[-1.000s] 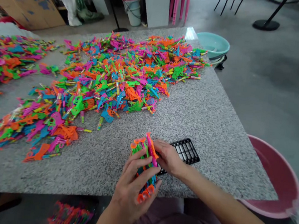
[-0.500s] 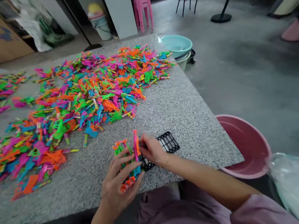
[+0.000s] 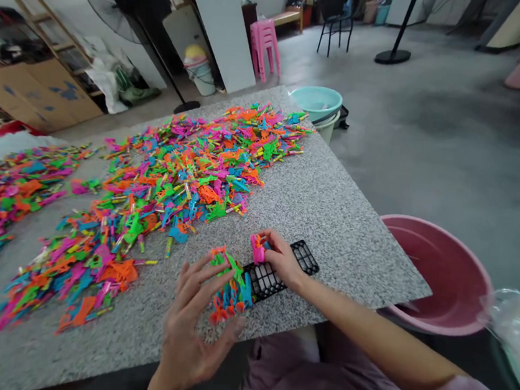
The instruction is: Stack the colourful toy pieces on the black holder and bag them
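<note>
Steady the pink piece [image 3: 257,250] in the pinched fingers of the right hand [image 3: 283,263], clear of the black grid [image 3: 269,282], the left hand [image 3: 194,331], fingers spread, guarding the lined-up toys [image 3: 233,289]

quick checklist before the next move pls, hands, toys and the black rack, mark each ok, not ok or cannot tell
1. Pink toy gripped: ok, the right hand holds it.
2. Left hand open: ok, spread beside the small bunch of toys.
3. Black rack on the table: ok.
4. Rack fully visible: not ok, the right hand covers part.
5. Bunch off the rack: cannot tell, their edges meet in this view.
</note>
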